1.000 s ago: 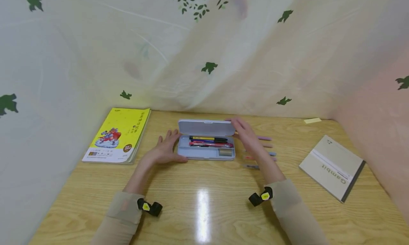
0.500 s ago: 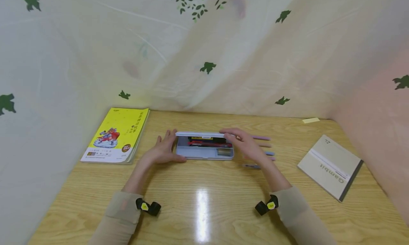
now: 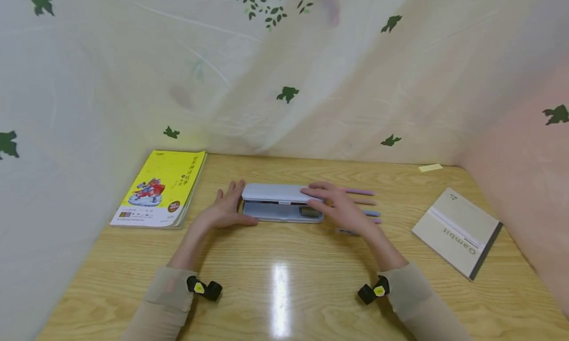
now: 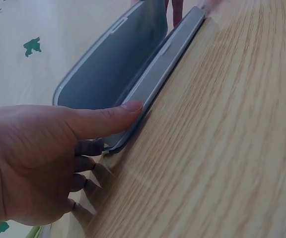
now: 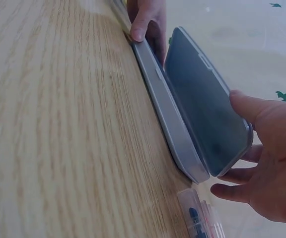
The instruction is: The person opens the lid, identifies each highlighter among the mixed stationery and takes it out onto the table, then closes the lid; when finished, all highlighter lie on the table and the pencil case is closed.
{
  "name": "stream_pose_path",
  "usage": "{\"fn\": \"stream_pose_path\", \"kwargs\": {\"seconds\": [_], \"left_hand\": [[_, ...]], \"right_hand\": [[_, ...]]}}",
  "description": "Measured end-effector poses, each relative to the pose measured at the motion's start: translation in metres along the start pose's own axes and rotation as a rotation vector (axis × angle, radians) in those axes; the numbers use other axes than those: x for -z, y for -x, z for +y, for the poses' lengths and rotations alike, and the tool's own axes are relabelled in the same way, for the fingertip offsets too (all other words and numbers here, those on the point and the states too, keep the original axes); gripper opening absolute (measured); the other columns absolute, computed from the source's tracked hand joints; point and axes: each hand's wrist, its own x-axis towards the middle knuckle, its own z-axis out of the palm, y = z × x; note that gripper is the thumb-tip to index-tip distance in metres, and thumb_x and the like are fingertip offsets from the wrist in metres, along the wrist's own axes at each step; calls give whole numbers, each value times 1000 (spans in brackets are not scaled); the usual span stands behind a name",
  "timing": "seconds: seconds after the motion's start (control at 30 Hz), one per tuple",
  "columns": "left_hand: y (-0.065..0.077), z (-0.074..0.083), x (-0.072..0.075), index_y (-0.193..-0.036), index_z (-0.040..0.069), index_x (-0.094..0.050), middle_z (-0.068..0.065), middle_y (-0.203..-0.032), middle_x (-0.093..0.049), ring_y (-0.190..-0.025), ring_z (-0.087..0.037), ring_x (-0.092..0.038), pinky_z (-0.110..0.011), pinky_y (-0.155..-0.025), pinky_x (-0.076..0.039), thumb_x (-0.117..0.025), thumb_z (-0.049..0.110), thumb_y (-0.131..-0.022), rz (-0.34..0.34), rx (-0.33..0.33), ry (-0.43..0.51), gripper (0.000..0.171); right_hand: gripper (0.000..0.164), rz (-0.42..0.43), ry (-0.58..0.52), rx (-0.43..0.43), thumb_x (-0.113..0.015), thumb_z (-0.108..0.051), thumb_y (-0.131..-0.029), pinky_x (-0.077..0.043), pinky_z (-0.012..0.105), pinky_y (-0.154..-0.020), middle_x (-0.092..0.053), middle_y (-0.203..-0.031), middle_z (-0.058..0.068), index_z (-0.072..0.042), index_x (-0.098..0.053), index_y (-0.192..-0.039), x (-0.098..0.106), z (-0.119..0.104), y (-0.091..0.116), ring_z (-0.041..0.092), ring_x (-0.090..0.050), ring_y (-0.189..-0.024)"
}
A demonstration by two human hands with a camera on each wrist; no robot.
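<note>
A pale blue-grey pencil case (image 3: 271, 214) lies on the wooden table, its hinged lid (image 3: 271, 191) tilted partway down over the tray. A small brownish block (image 3: 307, 212) shows in the tray's right compartment; the lid hides the pens. My left hand (image 3: 224, 210) holds the case's left end, the thumb along the front edge and the fingers around the side. At the right end, my right hand (image 3: 340, 208) grips the lid. In the right wrist view, its thumb is at the lid's free edge (image 5: 222, 82), with the fingers behind.
Several pastel pens (image 3: 372, 213) lie right of the case, partly under my right hand. A yellow book (image 3: 169, 183) is at the left. A grey notebook (image 3: 458, 232) lies at the right, with a pale yellow strip (image 3: 430, 168) behind it. A curtain (image 3: 284, 123) hangs along the back.
The lid has swung forward and down from upright, covering the pens. My right hand has moved with it, forward and slightly left. The left hand has stayed at the case's left end.
</note>
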Motion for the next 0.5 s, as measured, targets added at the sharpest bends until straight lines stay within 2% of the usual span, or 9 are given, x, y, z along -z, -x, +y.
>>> {"fn": "stream_pose_path", "kwargs": {"seconds": [0.13,0.37,0.5], "left_hand": [[0,0,0,-162,-6,-3,-28,-172,0,-159,-46,10,-66,-127,10,-82,39,-86,1,-17,-15,118],[-1,2,0,-163,-4,-9,-30,-171,-4,-159,-48,6,-68,-127,7,-83,38,-85,21,-19,-32,115],[-1,2,-1,-162,-1,-14,-29,-170,-13,-159,-51,2,-71,-126,4,-86,38,-82,42,-33,-33,113]], "right_hand": [[42,-25,50,12,-61,-28,-104,-45,60,-114,-50,-155,17,-20,-61,-145,0,-2,1,39,-47,-145],[47,-95,129,45,-64,-27,-102,-40,62,-117,-42,-161,23,-18,-57,-148,0,-4,4,43,-37,-151],[48,-107,159,56,-68,-25,-100,-39,60,-119,-41,-161,23,-19,-59,-146,-2,-5,4,42,-37,-152]]}}
